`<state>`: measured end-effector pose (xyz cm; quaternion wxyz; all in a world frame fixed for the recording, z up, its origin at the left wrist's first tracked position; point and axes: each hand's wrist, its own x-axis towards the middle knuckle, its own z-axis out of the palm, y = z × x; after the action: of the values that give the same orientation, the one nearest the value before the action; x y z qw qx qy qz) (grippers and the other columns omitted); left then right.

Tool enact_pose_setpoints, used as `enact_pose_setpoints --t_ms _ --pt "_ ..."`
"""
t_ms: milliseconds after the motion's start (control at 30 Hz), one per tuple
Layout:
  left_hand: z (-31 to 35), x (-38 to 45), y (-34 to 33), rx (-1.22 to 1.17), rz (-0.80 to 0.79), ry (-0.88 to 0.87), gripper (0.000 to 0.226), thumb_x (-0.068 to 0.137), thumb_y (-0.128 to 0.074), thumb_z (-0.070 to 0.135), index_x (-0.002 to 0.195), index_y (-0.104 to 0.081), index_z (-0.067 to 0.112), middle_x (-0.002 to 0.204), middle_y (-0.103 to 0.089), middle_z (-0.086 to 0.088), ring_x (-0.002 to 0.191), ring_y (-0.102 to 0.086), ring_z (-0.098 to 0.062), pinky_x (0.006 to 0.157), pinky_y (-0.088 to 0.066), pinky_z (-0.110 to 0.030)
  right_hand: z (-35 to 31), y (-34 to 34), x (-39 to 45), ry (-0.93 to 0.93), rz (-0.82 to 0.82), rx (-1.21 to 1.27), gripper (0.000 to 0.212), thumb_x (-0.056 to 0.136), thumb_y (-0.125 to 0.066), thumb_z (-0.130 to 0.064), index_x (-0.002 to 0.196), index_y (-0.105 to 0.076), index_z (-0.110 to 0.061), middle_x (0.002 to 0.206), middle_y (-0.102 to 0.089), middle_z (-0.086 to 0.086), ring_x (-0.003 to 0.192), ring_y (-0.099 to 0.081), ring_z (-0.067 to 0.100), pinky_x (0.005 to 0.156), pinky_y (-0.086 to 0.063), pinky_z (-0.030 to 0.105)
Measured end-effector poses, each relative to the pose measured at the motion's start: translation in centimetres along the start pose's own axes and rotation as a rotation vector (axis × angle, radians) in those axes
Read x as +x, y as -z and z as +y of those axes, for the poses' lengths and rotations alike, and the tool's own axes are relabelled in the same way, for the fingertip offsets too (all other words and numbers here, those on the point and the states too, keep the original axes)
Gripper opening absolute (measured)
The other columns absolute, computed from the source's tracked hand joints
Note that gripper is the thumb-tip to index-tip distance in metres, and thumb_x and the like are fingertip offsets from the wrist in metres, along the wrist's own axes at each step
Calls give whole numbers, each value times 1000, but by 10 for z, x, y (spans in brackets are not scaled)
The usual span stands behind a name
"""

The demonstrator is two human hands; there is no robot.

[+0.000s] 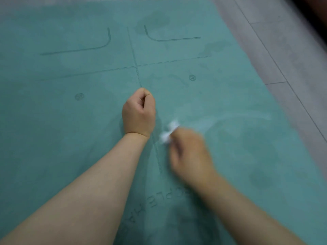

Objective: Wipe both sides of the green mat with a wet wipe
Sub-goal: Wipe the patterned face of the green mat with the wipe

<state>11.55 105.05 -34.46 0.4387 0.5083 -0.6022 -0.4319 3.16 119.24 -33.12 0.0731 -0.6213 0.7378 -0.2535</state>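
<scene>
Green mat (70,138) spread flat across most of the view, on a grey tiled floor (283,50) showing along the right edge and top. Printed on the mat: a hatched dot (79,96) at left, curved corner lines above, a straight centre line crossing a horizontal line, a second hatched dot (192,77) at right, and upside-down embossed lettering (155,200) near the bottom, partly covered by the forearms.

Left hand (138,114) near the middle of the mat, beside the centre line, knuckles down against the surface. Grip closed into a fist, fingers curled under with the thumb tucked against them, nothing visible inside.

Just right of it, well blurred, the right hand (191,154), low over the mat, touching or just above, cannot tell which. Grip curled tight around a crumpled white wet wipe (168,133), a bunched end sticking out past the fingers toward the upper left, close to the left wrist. Exact finger placement lost in the blur.

Farther right, a pale curved streak (238,117) arcing over the mat surface from the wipe toward the right edge. Darker blotches (212,48) on the mat higher up, near the right corner line and the horizontal line.
</scene>
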Motion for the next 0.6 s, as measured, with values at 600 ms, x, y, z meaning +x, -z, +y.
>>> enact_pose_setpoints --t_ms 600 --pt "19 -4 -6 377 -38 -42 53 74 -41 22 117 -72 22 105 -73 -6 96 -54 -17 109 -39 -47 4 25 -41 582 -406 -135 16 80 -54 -21 96 -55 -20 85 -54 2 74 -46 24 65 -34 35"
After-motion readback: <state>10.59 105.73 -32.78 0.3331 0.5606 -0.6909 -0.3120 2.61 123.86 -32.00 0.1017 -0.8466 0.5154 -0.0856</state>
